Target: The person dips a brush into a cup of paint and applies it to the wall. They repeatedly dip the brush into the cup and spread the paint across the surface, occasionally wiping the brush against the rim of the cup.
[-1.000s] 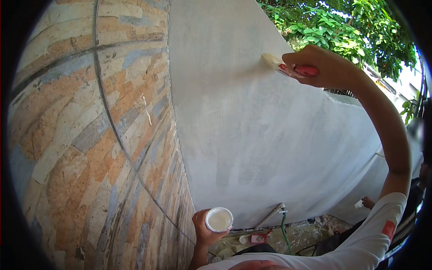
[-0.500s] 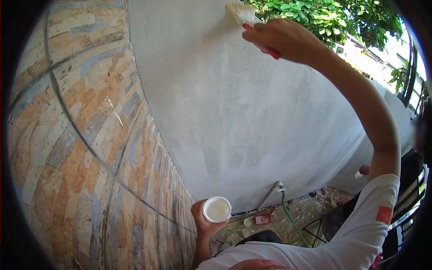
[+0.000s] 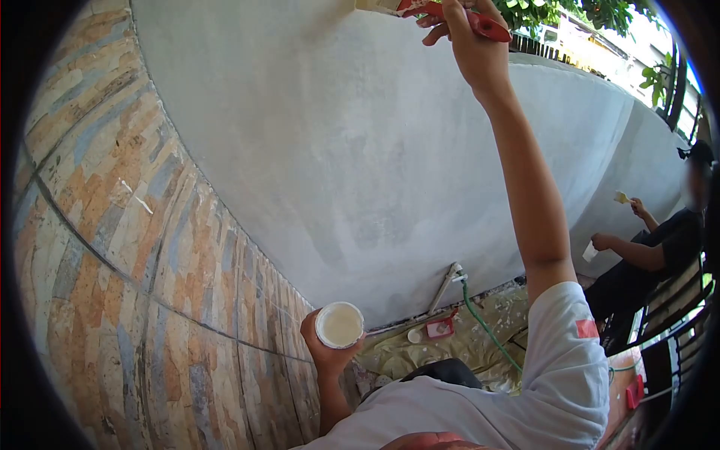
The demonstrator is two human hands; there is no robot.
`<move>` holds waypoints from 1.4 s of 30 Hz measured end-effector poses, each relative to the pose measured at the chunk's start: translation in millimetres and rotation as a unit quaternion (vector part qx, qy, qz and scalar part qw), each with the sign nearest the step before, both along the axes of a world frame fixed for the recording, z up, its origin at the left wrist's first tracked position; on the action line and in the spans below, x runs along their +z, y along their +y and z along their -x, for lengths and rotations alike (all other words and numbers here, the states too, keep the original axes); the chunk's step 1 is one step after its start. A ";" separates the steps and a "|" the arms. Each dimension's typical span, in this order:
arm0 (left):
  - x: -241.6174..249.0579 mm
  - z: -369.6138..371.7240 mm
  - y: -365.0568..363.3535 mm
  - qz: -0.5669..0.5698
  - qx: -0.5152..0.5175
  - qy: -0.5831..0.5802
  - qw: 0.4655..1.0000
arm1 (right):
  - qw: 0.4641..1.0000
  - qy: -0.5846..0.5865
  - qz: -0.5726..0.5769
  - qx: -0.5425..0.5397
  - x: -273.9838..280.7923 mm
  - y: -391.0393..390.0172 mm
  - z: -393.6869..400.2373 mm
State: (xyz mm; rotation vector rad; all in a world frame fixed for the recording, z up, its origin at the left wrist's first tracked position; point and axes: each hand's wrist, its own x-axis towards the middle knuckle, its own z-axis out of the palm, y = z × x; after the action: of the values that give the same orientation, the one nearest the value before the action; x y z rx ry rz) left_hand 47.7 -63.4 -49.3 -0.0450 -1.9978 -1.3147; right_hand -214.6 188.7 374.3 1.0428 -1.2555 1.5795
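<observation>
My right hand (image 3: pixel 474 49) is raised at the top of the view, its fingers closed around the red handle of a paintbrush (image 3: pixel 491 27). The brush's pale bristle end points left against the grey-white wall (image 3: pixel 360 165) and is partly cut off by the frame's top edge. Lower down, my left hand (image 3: pixel 322 351) wraps around a round white tub of paint (image 3: pixel 340 325). Off-white paint shows inside, and the tub is held upright near the corner where the stone-tiled wall meets the painted one.
Stone-patterned tiles (image 3: pixel 187 277) fill the left side. On the paint-spattered ground sheet (image 3: pixel 397 360) are a red tray (image 3: pixel 440 328) and a small white cup (image 3: pixel 415 335). A green hose (image 3: pixel 480 319) runs from a tap. Another person (image 3: pixel 667 240) holds a brush (image 3: pixel 622 197) at right.
My right hand and the paintbrush have moved up, and the brush now lies more sideways. The view has shifted, bringing more of the other person into sight. My left hand still holds the tub.
</observation>
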 end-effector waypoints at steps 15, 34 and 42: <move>16.9 12.7 59.5 -0.064 0.014 -0.058 0.996 | 0.873 0.023 -0.045 -0.485 -82.9 22.3 -4.8; 8.9 41.2 73.7 -0.046 0.013 -0.053 0.997 | 0.922 0.016 -0.104 -0.373 -154.8 76.7 -29.7; 3.9 42.2 71.1 -0.066 0.011 -0.068 0.995 | 0.824 0.269 -0.206 -0.454 -53.7 49.5 23.2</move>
State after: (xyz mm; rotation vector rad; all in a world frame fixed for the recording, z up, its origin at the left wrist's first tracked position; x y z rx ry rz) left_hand 5.5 7.7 -45.4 0.1321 -2.0119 -1.4669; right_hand -237.8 238.2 320.6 0.8355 -1.3878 0.2536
